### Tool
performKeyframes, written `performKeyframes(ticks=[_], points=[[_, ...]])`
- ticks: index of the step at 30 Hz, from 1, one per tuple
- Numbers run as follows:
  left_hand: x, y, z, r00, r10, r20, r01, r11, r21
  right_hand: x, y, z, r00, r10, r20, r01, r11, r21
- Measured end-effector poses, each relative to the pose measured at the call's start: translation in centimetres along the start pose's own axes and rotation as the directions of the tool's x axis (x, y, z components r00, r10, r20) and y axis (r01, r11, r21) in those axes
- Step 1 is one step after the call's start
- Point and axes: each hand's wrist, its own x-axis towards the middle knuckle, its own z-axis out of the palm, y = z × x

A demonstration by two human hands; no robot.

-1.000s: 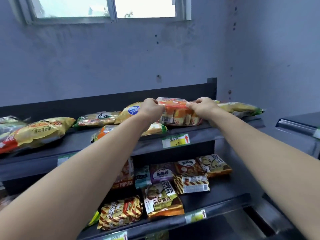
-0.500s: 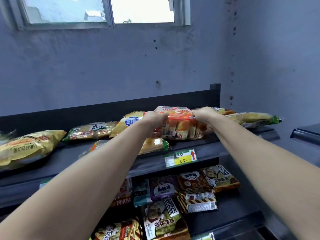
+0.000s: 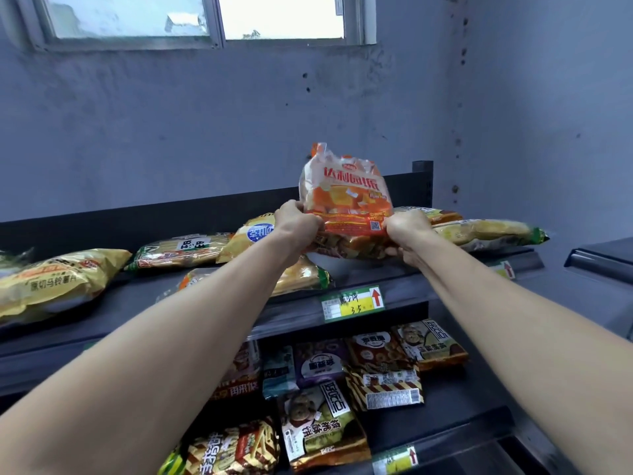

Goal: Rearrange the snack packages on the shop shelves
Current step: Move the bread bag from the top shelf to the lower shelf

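While both bare forearms stretch up from the bottom corners, the lower shelf [image 3: 445, 437] sits nearest, packed with small snack packs. A yellow-red striped pack [image 3: 233, 450] is at the front, with a green-brown cookie pack [image 3: 322, 430] just right of it. A barcode pack [image 3: 383, 389] lies behind that, then a purple pack [image 3: 320, 365] and a teal pack [image 3: 278, 371] side by side further back. A price tag [image 3: 352, 303], yellow with a red arrow, sits on the front edge of the top shelf [image 3: 205, 323]. On that shelf a green-ended bag [image 3: 301, 275] lies partly hidden under the left forearm.

The left hand [image 3: 296, 224] and right hand [image 3: 407, 231] each have fingers curled tight on a bottom corner of the orange package [image 3: 346, 197], left on left, right on right. The package stands upright, printed face to the camera, raised above the top shelf near its right end. A darker pack [image 3: 349, 245] lies just under it between the hands; cannot tell if the fingers grip that too.

Left along the shelf are a blue-logo bag [image 3: 253, 234], a white-label bag [image 3: 181, 250] and a big yellow chip bag [image 3: 58, 282] at far left. A long yellow bag [image 3: 489, 233] lies right of the right hand. Behind are the dark back panel [image 3: 137, 217], the grey-blue wall [image 3: 205, 132] and a window [image 3: 205, 15] at top.
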Motion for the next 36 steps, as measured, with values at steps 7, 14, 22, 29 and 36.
performKeyframes(ticks=[7, 14, 22, 29, 36], points=[[-2.9, 1.1, -1.8, 0.987, 0.159, 0.001, -0.159, 0.984, -0.084, -2.8, -0.6, -0.8, 0.997, -0.044, 0.058, 0.028, 0.966, 0.255], [-7.2, 1.2, -3.8, 0.984, 0.170, 0.049, -0.162, 0.979, -0.126, -7.2, -1.3, -2.7, 0.979, -0.057, 0.198, -0.024, 0.922, 0.385], [-13.4, -1.0, -6.2, 0.993, -0.027, 0.116, 0.041, 0.992, -0.122, -12.0, 1.7, -5.9, 0.911, -0.068, 0.406, 0.010, 0.990, 0.143], [-18.7, -4.5, -7.5, 0.987, -0.073, 0.141, 0.080, 0.996, -0.046, -15.0, 5.5, -7.9, 0.788, 0.078, 0.610, -0.028, 0.995, -0.091], [-23.1, -9.9, -9.8, 0.942, -0.226, 0.246, 0.215, 0.974, 0.071, -17.2, 9.8, -7.1, 0.587, 0.239, 0.774, -0.038, 0.963, -0.269]])
